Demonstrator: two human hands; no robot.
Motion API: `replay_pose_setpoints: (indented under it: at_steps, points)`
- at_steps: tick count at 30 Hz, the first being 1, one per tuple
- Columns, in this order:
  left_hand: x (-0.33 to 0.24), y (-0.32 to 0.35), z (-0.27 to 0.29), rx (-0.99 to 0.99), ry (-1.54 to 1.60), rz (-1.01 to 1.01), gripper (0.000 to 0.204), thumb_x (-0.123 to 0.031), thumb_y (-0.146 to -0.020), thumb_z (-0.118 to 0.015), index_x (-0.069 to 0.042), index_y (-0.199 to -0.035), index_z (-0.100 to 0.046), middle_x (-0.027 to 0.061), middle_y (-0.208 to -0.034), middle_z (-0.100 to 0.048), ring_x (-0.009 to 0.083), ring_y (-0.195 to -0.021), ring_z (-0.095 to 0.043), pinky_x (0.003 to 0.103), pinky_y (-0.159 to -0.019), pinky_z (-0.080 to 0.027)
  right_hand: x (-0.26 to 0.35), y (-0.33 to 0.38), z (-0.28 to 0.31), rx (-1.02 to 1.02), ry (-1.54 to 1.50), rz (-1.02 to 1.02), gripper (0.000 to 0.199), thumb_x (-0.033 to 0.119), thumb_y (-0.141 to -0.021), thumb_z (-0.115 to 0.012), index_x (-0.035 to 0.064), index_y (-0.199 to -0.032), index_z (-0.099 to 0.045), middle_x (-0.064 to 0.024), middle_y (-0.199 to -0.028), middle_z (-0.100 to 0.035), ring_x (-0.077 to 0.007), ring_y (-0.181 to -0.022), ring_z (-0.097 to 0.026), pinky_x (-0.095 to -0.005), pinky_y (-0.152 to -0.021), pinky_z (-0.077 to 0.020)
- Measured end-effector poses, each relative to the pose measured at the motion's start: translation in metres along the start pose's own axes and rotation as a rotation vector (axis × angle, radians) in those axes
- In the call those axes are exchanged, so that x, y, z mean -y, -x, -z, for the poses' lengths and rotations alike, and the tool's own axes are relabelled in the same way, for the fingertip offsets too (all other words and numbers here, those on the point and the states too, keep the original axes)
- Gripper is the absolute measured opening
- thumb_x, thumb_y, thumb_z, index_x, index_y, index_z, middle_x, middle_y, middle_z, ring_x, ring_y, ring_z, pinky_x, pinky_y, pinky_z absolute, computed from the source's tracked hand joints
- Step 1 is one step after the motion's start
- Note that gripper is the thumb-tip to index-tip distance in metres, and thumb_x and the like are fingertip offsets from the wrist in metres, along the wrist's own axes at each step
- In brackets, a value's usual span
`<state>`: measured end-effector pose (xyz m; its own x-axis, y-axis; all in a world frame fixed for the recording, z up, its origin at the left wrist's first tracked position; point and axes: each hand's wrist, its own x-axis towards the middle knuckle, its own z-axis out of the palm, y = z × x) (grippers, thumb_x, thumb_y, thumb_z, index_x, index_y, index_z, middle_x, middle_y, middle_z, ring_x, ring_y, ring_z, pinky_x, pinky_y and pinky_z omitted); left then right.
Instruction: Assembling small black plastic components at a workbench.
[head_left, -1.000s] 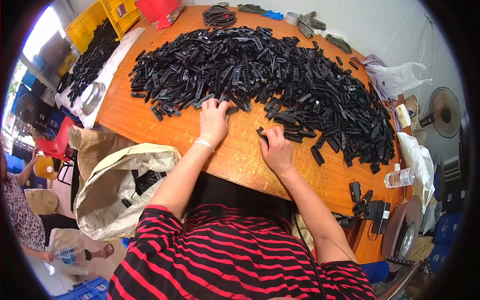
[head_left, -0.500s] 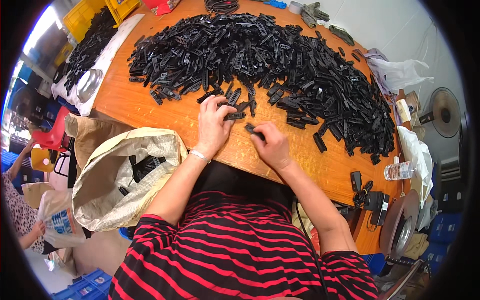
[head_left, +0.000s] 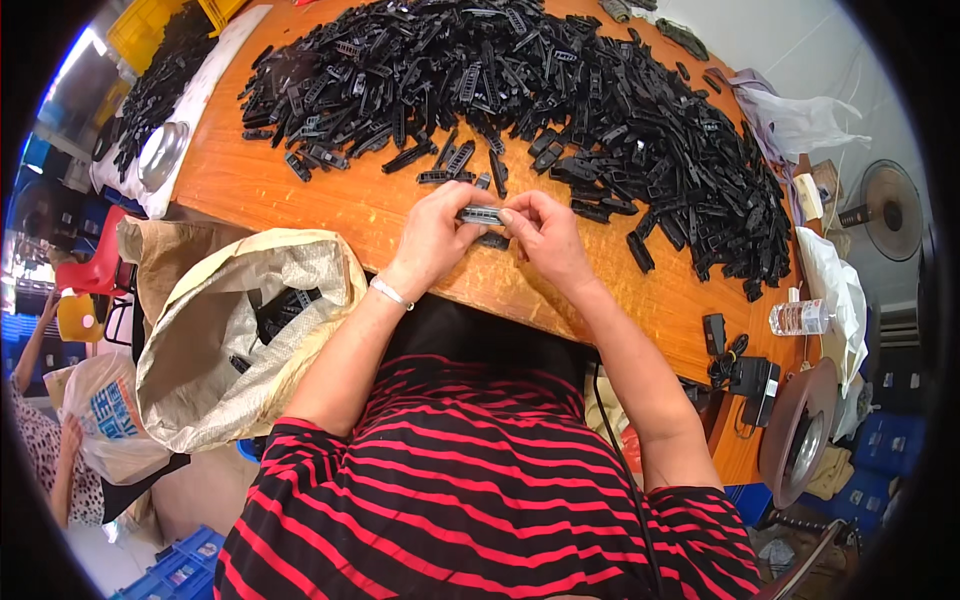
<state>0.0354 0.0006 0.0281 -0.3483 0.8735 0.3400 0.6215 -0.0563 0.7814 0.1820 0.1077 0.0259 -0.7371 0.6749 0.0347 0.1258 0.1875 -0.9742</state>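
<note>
Near the front edge of the wooden table [head_left: 380,240], both my hands pinch one small black slotted plastic part [head_left: 481,214]. My left hand [head_left: 432,232] grips its left end, with a pale band round the wrist. At the other end, the fingers of my right hand [head_left: 545,235] close on it. Just below lies another black piece [head_left: 493,240], partly hidden by my fingers. A few loose parts [head_left: 459,158] rest beyond my hands, and behind them spreads a large heap of black plastic parts [head_left: 450,75].
At left an open woven sack [head_left: 165,400] holds some black parts. A clear bottle [head_left: 799,317], a black power adapter [head_left: 754,378] and a fan [head_left: 888,210] are at right. Another person's hand [head_left: 70,440] holds a plastic bag [head_left: 112,420] at far left.
My right hand has moved up and left to meet my left hand at the slotted part. The small piece it held near the table now seems to lie below. The view has shifted slightly.
</note>
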Motion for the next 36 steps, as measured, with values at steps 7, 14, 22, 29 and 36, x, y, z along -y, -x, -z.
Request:
replay_pose_setpoints:
  at_steps: [7,14,22,29,36]
  points:
    - [0.023,0.009,0.0,0.121,0.544,0.433,0.023,-0.001,-0.085,-0.068,-0.001,-0.107,-0.061,0.0002,-0.086,-0.061,0.004,-0.069,-0.054,0.019,-0.06,-0.046,-0.014,0.009,0.001,0.011,-0.207,-0.254,0.014,0.015,-0.095,-0.06,0.0015,-0.091,-0.057,-0.0013,-0.066,-0.06,-0.0048,-0.046,-0.048,-0.0199,-0.041,-0.0377]
    - [0.026,0.01,-0.01,0.022,0.473,0.523,0.011,-0.008,-0.085,-0.07,0.0,-0.09,-0.063,-0.0003,-0.073,-0.061,0.0061,-0.064,-0.055,0.021,-0.057,-0.046,-0.014,0.012,-0.003,0.004,-0.125,-0.298,0.014,0.015,-0.094,-0.06,0.0022,-0.091,-0.056,-0.0016,-0.064,-0.059,-0.0056,-0.045,-0.048,-0.0202,-0.041,-0.0375]
    - [0.033,0.008,-0.016,0.009,0.224,0.516,0.02,-0.017,-0.079,-0.077,-0.002,-0.08,-0.064,0.0031,-0.069,-0.063,0.0103,-0.063,-0.056,0.028,-0.061,-0.048,-0.01,0.01,-0.005,0.003,-0.011,-0.332,0.017,0.015,-0.093,-0.062,0.001,-0.088,-0.053,-0.004,-0.06,-0.059,-0.0086,-0.041,-0.048,-0.0234,-0.038,-0.0377]
    - [0.028,0.003,-0.011,0.13,0.026,0.519,0.021,-0.014,-0.08,-0.076,-0.003,-0.078,-0.058,0.0018,-0.07,-0.058,0.0099,-0.062,-0.051,0.027,-0.059,-0.045,-0.005,-0.004,0.002,0.135,0.138,-0.424,0.022,0.016,-0.089,-0.066,-0.0004,-0.086,-0.052,-0.0063,-0.056,-0.058,-0.013,-0.041,-0.052,-0.0295,-0.039,-0.041]
    - [0.032,0.007,-0.017,0.055,-0.138,0.298,0.024,-0.016,-0.078,-0.076,-0.003,-0.077,-0.056,0.0053,-0.068,-0.055,0.0158,-0.061,-0.052,0.031,-0.059,-0.045,0.0,-0.001,0.002,0.152,0.286,-0.44,0.025,0.018,-0.088,-0.068,0.0009,-0.084,-0.051,-0.0063,-0.057,-0.059,-0.0145,-0.042,-0.055,-0.0306,-0.041,-0.0425]
